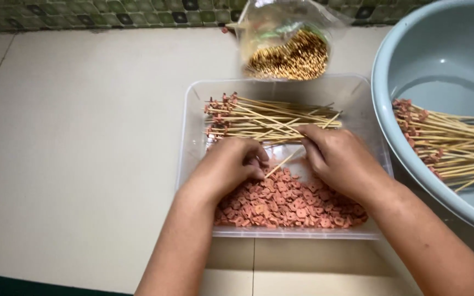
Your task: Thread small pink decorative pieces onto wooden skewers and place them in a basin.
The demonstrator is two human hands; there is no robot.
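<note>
Bamboo is what you're working with: your right hand pinches a single skewer near its blunt end and angles the tip down-left toward your left hand, whose fingers are curled together over a small reddish slice at the edge of the slice pile, likely to steady it for piercing. Both hands sit inside the clear plastic tray on the pale desk, with loaded skewers stacked along its far side and more resting in the grey basin; a bag of spare sticks lies behind.

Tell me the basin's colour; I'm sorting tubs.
Pale grey-blue basin, seen in the head view.
</note>
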